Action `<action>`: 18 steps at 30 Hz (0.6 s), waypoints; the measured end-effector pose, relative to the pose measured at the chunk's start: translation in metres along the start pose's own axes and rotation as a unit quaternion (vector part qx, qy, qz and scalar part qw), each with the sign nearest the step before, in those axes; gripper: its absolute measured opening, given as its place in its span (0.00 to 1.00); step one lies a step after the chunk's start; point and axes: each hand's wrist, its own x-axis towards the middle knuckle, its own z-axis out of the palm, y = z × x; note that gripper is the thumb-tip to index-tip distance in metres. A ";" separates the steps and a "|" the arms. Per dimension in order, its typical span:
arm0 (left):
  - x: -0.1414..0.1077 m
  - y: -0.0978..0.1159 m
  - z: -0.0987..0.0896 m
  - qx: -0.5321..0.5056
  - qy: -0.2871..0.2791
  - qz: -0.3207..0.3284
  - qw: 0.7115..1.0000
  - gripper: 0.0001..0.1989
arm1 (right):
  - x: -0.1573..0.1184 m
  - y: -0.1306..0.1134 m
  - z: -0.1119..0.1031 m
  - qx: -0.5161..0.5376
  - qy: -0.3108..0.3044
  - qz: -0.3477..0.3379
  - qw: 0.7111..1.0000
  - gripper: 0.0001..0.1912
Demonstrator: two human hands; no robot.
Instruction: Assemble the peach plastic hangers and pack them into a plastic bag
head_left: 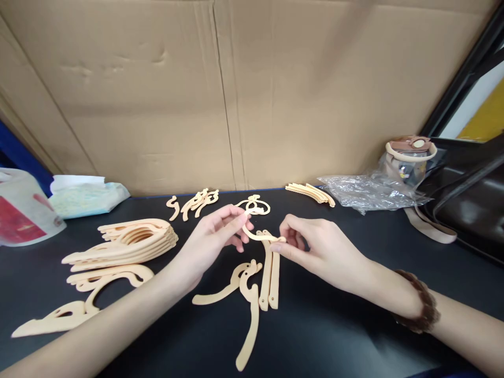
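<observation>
A thin, curved cream plastic hanger hook is held above the table between both hands. The fingertips of my left hand pinch its upper left end, and my right hand pinches the right end between thumb and curled fingers. Below them lie two straight cream bars, side by side. Nearer me are two curved hanger arms with hooked, holed ends, partly overlapping. Just behind the hands rests a small group of rounded cream pieces, partly hidden by the left fingers.
Stacked cream hanger pieces lie at left. Small hooks and slim bars sit at the back, before a cardboard wall. Tissues and a white-red roll stand left; clear plastic and a lidded cup right.
</observation>
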 end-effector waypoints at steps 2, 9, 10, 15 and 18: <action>-0.005 -0.005 0.003 -0.049 -0.027 -0.003 0.998 0.08 | -0.001 -0.003 0.003 0.107 -0.039 -0.001 0.994 0.17; -0.015 -0.011 0.000 -0.057 -0.033 0.006 0.998 0.06 | 0.002 -0.001 0.013 0.468 -0.210 0.111 0.851 0.28; -0.015 -0.010 -0.001 -0.038 -0.024 0.019 0.999 0.06 | 0.001 0.000 0.013 0.476 -0.220 0.120 0.843 0.25; -0.016 -0.008 -0.006 0.084 -0.017 0.075 0.994 0.07 | -0.001 -0.003 0.008 0.512 -0.249 0.151 0.808 0.15; -0.019 -0.013 -0.005 0.174 -0.016 0.102 0.979 0.09 | 0.000 0.000 0.005 0.521 -0.183 0.165 0.817 0.14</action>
